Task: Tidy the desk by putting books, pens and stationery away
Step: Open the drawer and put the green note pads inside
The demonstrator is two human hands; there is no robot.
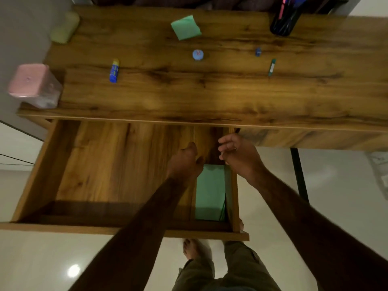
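The wooden desk's drawer [69, 164] is pulled out wide. A green book [210, 192] lies flat in its narrow right compartment. My left hand [185, 161] hovers over the drawer just left of the book's far end, fingers curled, nothing seen in it. My right hand [237, 153] is above the drawer's right wall, fingers loosely bent and empty. On the desktop lie a blue and yellow glue stick [114, 70], a green sticky-note pad [185, 27], a small round blue item [198, 54], a small blue item [258, 51] and a green pen [272, 67].
A black pen holder [283, 21] with several pens stands at the back right. A pink-lidded box [34, 85] sits on the desk's left front corner, a pale yellow roll [65, 28] at back left. The drawer's wide left compartment holds nothing. My feet are below on white tiles.
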